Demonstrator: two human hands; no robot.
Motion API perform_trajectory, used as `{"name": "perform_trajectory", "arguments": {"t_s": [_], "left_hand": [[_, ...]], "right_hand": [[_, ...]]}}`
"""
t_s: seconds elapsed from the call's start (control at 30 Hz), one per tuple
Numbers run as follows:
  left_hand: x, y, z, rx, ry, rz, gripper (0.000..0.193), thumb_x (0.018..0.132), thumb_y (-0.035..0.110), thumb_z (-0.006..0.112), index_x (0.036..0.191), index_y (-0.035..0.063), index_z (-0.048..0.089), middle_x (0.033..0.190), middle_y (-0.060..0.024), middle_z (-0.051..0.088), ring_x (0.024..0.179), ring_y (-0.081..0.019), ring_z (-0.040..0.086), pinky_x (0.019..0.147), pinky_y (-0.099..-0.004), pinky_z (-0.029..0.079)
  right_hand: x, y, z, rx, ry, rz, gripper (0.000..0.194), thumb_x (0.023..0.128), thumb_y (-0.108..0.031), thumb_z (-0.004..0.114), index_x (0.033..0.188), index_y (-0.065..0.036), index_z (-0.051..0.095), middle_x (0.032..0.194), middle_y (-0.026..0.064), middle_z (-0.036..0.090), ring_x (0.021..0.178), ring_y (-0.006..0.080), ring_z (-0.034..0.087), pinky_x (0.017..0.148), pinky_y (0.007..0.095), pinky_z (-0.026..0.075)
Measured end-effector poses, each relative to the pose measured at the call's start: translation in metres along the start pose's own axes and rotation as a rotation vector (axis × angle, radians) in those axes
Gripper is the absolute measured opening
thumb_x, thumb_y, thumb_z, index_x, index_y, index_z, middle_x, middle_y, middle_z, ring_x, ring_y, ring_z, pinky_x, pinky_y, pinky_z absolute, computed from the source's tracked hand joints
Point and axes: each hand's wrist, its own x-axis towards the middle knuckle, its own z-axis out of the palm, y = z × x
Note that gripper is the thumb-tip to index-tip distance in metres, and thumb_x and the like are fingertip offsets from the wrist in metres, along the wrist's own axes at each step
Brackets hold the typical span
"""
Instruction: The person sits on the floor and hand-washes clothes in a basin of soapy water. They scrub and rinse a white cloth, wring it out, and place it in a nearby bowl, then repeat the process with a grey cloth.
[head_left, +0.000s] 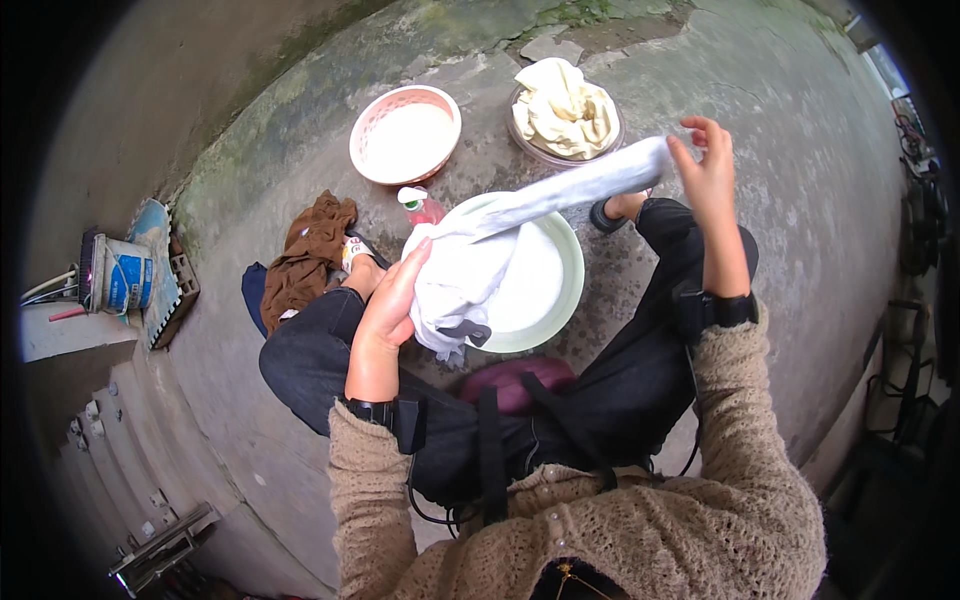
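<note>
My left hand (391, 301) grips a wet-looking white garment (461, 281), bunched over the left side of a pale green basin (574, 277). White suds (536, 289) fill the basin's visible part. From the bunch, a long sleeve-like strip (577, 186) stretches up and right through the air, blurred at its far end. My right hand (709, 169) is at that end, its thumb at the cloth's edge and its index finger raised apart. Whether cloth is pinched there is unclear. A dark patch (469, 331) shows on the garment's lower part.
Beyond the basin stand a pink plastic basket (360, 154) and a tub holding cream cloth (562, 112). A bottle of red liquid (424, 210) touches the basin area. Brown cloth (300, 255) lies left, by my foot. Farther left are a bucket (124, 274) and steps (150, 420).
</note>
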Motion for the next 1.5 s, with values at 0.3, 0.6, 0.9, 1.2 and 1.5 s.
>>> {"name": "perform_trajectory", "arguments": {"t_s": [0.3,0.6,0.9,1.2,1.5], "left_hand": [[0.013,-0.006,0.031,-0.136,-0.141,0.001,0.043,0.089,0.015,0.055,0.126,-0.0019,0.042,0.12,-0.01,0.053,0.11,-0.0197,0.053,0.093,-0.0324,0.043],[0.014,-0.02,0.005,0.937,-0.175,0.068,0.061,0.074,0.006,0.067,0.127,-0.0058,0.039,0.115,-0.0102,0.054,0.107,-0.0177,0.05,0.091,-0.029,0.039],[0.034,-0.041,0.016,-0.052,-0.072,-0.04,0.032,0.082,0.013,0.047,0.11,-0.0034,0.049,0.087,-0.0115,0.059,0.07,-0.0217,0.059,0.063,-0.0334,0.051],[0.043,-0.039,0.003,0.168,-0.096,-0.013,0.051,0.084,0.004,0.058,0.129,0.0011,0.035,0.118,-0.0115,0.051,0.104,-0.0184,0.055,0.087,-0.0336,0.048],[0.027,-0.05,-0.028,0.639,0.065,-0.237,0.039,0.079,0.008,0.054,0.115,-0.0058,0.053,0.101,-0.0078,0.061,0.09,-0.0156,0.058,0.078,-0.0249,0.047]], "right_hand": [[-0.111,-0.083,0.049,0.888,-1.13,0.139,0.033,0.086,-0.021,0.059,0.11,0.0,0.054,0.076,0.0058,0.058,0.071,0.0152,0.06,0.068,0.0284,0.048],[-0.054,-0.048,0.057,1.585,-0.781,0.82,0.014,0.091,-0.011,0.042,0.085,0.0,0.046,0.066,0.0005,0.041,0.058,0.0125,0.049,0.078,0.0419,0.054],[-0.095,-0.047,0.068,1.114,-1.264,0.457,0.038,0.082,-0.007,0.061,0.116,-0.004,0.042,0.107,0.0121,0.059,0.096,0.0206,0.06,0.083,0.0306,0.049],[-0.114,-0.058,0.076,0.97,-1.503,0.237,0.025,0.09,-0.023,0.055,0.1,0.0,0.061,0.09,0.0024,0.063,0.086,0.0082,0.055,0.078,0.0229,0.043],[-0.066,-0.032,0.059,1.765,-0.882,0.887,0.019,0.086,-0.008,0.059,0.101,0.003,0.055,0.093,0.0082,0.062,0.085,0.0153,0.062,0.075,0.0284,0.051]]}}
